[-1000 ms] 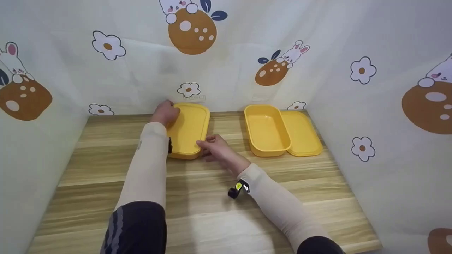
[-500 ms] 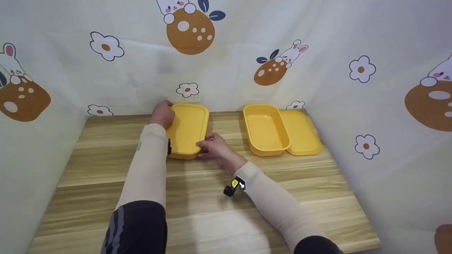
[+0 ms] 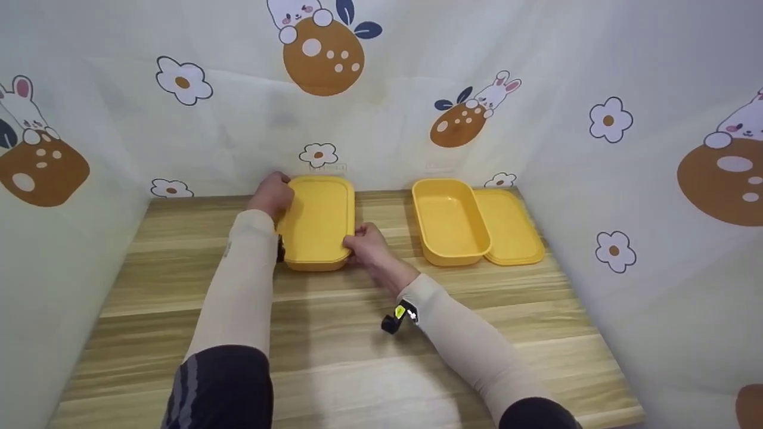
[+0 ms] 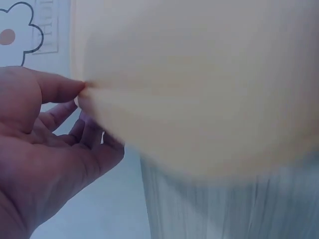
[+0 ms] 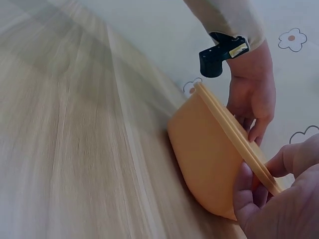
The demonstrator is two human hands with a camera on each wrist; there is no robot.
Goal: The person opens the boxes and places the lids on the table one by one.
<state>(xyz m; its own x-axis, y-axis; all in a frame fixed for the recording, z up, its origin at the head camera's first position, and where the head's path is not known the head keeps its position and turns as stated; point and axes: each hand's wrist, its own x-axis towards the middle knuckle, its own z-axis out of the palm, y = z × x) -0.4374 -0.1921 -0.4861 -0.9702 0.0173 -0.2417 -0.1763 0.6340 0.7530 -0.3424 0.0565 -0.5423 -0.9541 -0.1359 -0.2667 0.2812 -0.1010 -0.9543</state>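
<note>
A yellow box with its lid on (image 3: 317,220) stands at the back left of the wooden table. My left hand (image 3: 273,195) is at its far left corner; the left wrist view shows thumb and fingers of that hand (image 4: 55,129) pinching the rim. At the near right corner my right hand (image 3: 371,247) has its thumb on the lid's edge. In the right wrist view, the right hand (image 5: 284,191) pinches the lid's rim (image 5: 232,127) between thumb and fingers, with the box wall below it.
To the right stands an open, empty yellow box (image 3: 452,221). Another yellow lid (image 3: 514,226) lies flat beside it, partly behind its side. Patterned cloth walls (image 3: 405,107) enclose the wooden table (image 3: 351,333) at the back and sides.
The lidded box has turned slightly, its near end shifting right. The right hand has moved a little right with that corner, and the left forearm has moved slightly left.
</note>
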